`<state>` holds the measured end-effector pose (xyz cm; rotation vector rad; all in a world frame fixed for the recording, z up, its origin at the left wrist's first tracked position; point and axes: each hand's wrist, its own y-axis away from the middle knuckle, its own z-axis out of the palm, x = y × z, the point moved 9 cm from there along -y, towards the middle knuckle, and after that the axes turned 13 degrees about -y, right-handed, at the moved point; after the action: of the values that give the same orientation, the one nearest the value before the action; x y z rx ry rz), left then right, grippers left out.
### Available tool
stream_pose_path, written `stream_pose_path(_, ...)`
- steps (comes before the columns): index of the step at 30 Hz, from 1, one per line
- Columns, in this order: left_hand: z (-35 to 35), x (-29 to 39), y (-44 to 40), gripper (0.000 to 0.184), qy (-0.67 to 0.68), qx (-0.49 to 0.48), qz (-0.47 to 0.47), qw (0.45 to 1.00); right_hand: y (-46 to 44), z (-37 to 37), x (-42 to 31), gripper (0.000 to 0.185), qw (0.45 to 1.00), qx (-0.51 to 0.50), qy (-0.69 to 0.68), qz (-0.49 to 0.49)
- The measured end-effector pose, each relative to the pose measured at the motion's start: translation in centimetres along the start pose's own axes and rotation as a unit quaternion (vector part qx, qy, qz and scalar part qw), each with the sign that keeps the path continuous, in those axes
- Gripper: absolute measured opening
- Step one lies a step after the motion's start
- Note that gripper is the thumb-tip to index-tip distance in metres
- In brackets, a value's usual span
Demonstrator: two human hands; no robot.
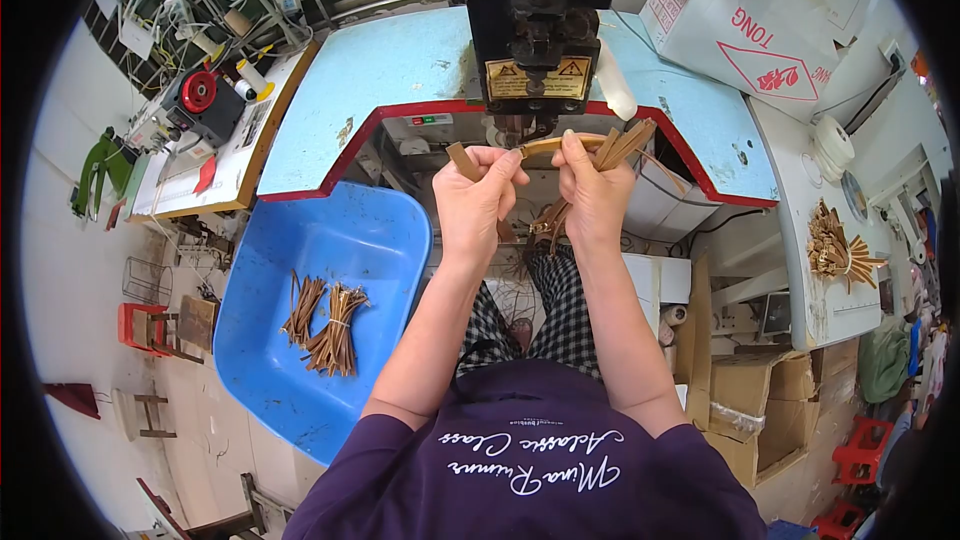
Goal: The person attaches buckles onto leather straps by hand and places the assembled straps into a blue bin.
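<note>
Head view shows left grip (pixel 474 192) and right grip (pixel 596 190) pinching a brown strip (pixel 543 147) (left end obscured).

Looks bright, with pale, diffuse light spread fairly evenly and dimmer shade beneath the front edge of the desk (pixel 375 55). Shows a faint sheen on the blue tub (pixel 390 240). Reads crisp centrally, curves and softens outward, drops to black at the corners.

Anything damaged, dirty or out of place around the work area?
The blue tabletop shows dark chips on its left and right sides, probably wear. Dark specks also dirty the inside of the blue tub.
</note>
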<state>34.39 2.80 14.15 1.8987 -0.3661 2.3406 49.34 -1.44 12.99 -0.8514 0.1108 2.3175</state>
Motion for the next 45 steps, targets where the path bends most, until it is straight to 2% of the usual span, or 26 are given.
stream_pose_path(5, -0.3, 0.4, -0.1, 0.006, 0.064, 0.026, 0.027, 0.997, 0.2, 1.1, 0.6, 0.007, 0.999, -0.008, -0.045, 0.026)
stream_pose_path(10, -3.0, 0.0, 0.0, 0.007, 0.088, 0.102, 0.033, 0.990, 0.6, 1.6, 1.1, 0.007, 0.999, -0.010, -0.037, 0.036)
stream_pose_path(25, -14.7, -0.6, 0.7, 0.006, 0.122, 0.223, 0.039, 0.966, 1.2, 2.5, 1.7, 0.006, 0.998, -0.017, -0.041, 0.039)
stream_pose_path(29, -17.0, -0.3, 2.0, 0.007, 0.056, 0.315, 0.068, 0.945, 1.1, 1.9, 0.9, 0.009, 0.998, 0.032, -0.060, 0.001)
stream_pose_path(30, -17.1, 0.7, 2.6, 0.006, -0.020, 0.330, 0.092, 0.939, 1.2, 1.8, 0.9, 0.009, 0.998, 0.032, -0.060, 0.002)
stream_pose_path(31, -16.9, 1.7, 3.2, 0.005, -0.096, 0.344, 0.115, 0.927, 1.5, 1.5, 1.8, 0.009, 0.998, 0.023, -0.034, 0.053)
stream_pose_path(32, -16.6, 1.7, 3.4, 0.005, -0.096, 0.345, 0.117, 0.926, 1.9, 1.2, 2.8, 0.010, 0.994, 0.013, -0.009, 0.104)
stream_pose_path(34, -13.6, 2.7, 3.7, 0.005, -0.272, 0.302, 0.158, 0.900, 2.9, 0.6, 5.1, 0.012, 0.977, -0.008, 0.045, 0.209)
stream_pose_path(36, -8.8, 1.2, 3.6, 0.004, -0.303, 0.125, 0.136, 0.935, 3.7, 0.5, 6.7, 0.014, 0.967, -0.025, 0.019, 0.254)
stream_pose_path(37, -6.9, -0.6, 3.8, 0.004, -0.252, 0.021, 0.100, 0.962, 4.2, 0.7, 7.8, 0.016, 0.955, -0.039, -0.009, 0.294)
stream_pose_path(39, -3.6, -2.9, 4.6, 0.005, -0.245, -0.210, 0.055, 0.945, 5.4, 1.0, 9.9, 0.021, 0.924, -0.062, -0.067, 0.371)
stream_pose_path(40, -3.9, -2.9, 4.7, 0.005, -0.245, -0.205, 0.052, 0.946, 4.5, -0.4, 9.7, 0.023, 0.939, -0.035, -0.052, 0.338)
stream_pose_path(41, -4.3, -3.4, 4.8, 0.007, -0.234, -0.207, 0.007, 0.950, 3.2, -1.9, 9.1, 0.025, 0.951, -0.007, -0.038, 0.305)
stream_pose_path(44, -5.3, -4.9, 4.7, 0.014, -0.198, -0.211, -0.123, 0.949, 0.1, -4.9, 5.2, 0.016, 0.989, 0.050, -0.001, 0.138)
stream_pose_path(45, -5.5, -5.1, 4.3, 0.014, -0.197, -0.208, -0.125, 0.950, 0.2, -4.8, 5.3, 0.016, 0.989, 0.049, 0.000, 0.142)
